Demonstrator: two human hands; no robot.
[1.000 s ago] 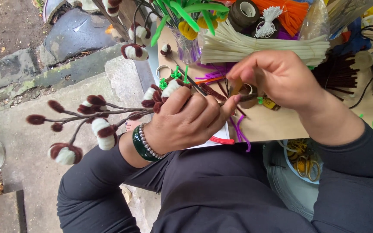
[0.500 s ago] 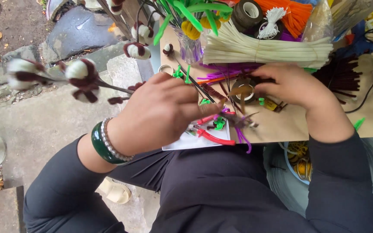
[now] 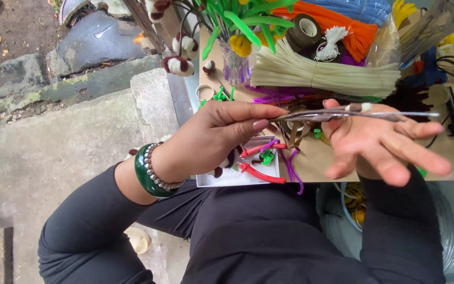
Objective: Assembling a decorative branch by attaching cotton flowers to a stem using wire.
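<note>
My left hand [image 3: 214, 134] pinches one end of a thin dark stem [image 3: 342, 113] between thumb and fingertips and holds it level above the brown work board [image 3: 447, 155]. The blurred stem runs to the right across my right hand [image 3: 382, 142]. That hand is palm up with its fingers spread, its thumb by the stem. A fuzzy brown and white bud peeks out under my left palm. A green bangle and a bead bracelet [image 3: 151, 171] circle my left wrist.
A white tray [image 3: 222, 181] with red-handled pliers [image 3: 258, 173] lies at the board's near edge. Behind are a cream pipe-cleaner bundle [image 3: 321, 73], orange ones [image 3: 342, 26], a dark tape roll [image 3: 305, 31], a glass vase of green stems [image 3: 235, 66] and fuzzy buds [image 3: 178, 66]. Concrete paving lies left.
The budded branch that stuck out to the left is gone from that side. My left hand now pinches a stem pointing right, and my right hand has lifted off the board and opened.
</note>
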